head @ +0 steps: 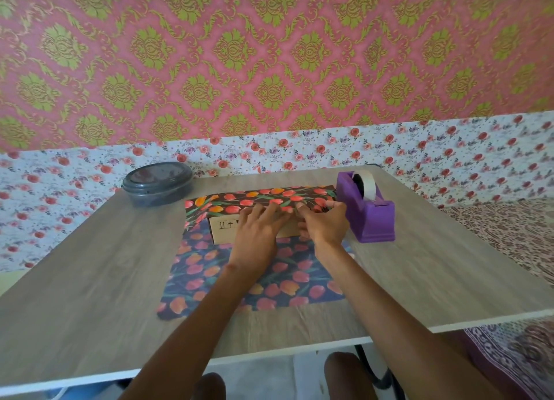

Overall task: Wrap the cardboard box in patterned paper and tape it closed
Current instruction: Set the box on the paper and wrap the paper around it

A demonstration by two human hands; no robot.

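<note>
A brown cardboard box (pixel 223 230) lies on a sheet of dark tulip-patterned paper (pixel 284 282) in the middle of the table. The far part of the sheet (pixel 257 200) is folded over the box's top. My left hand (pixel 257 234) lies flat on that folded paper with straight fingers, pressing it down on the box's top. My right hand (pixel 325 222) sits beside it at the box's right end, thumb on the paper edge and fingers curled round the end. The box's near side shows bare cardboard with printed marks.
A purple tape dispenser (pixel 370 216) with a white roll stands just right of the box, close to my right hand. A grey lidded round container (pixel 157 183) sits at the back left. The wooden table (pixel 90 264) ends near my knees; floral wall behind.
</note>
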